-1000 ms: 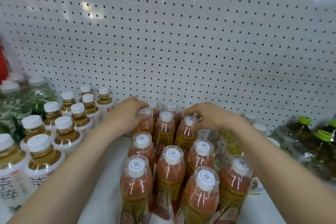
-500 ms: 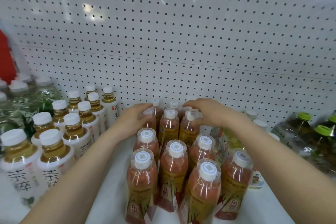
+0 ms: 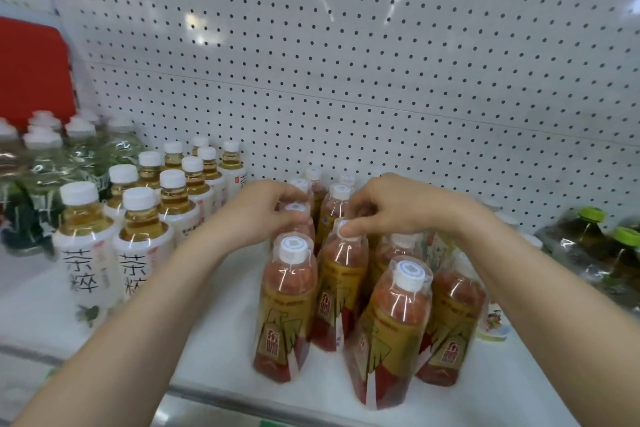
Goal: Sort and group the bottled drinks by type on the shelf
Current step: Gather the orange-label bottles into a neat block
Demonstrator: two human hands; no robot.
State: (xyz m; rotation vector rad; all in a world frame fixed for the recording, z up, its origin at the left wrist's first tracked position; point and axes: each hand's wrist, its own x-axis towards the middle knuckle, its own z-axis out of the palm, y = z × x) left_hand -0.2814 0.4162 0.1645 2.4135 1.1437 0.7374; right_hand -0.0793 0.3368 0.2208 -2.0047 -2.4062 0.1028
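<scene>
Red bottles [image 3: 391, 322] are bunched mid-shelf [image 3: 214, 340]. Left hand [image 3: 263, 215] is wrapped round the neck of one at the group's left edge, right hand [image 3: 391, 208] pinches its neighbour's cap. Yellow teas [image 3: 145, 236] sit further left.

Single view, head-worn wide-angle camera. The shelf [image 3: 225, 315] is seen from in front and above, with the lens pitched forward and down toward the pegboard back panel [image 3: 346, 80]. The range is close: both forearms enter from the lower edge, and the left hand [image 3: 263, 215] and right hand [image 3: 398, 208] are framed near centre, over the red-brown bottles [image 3: 391, 322].
</scene>
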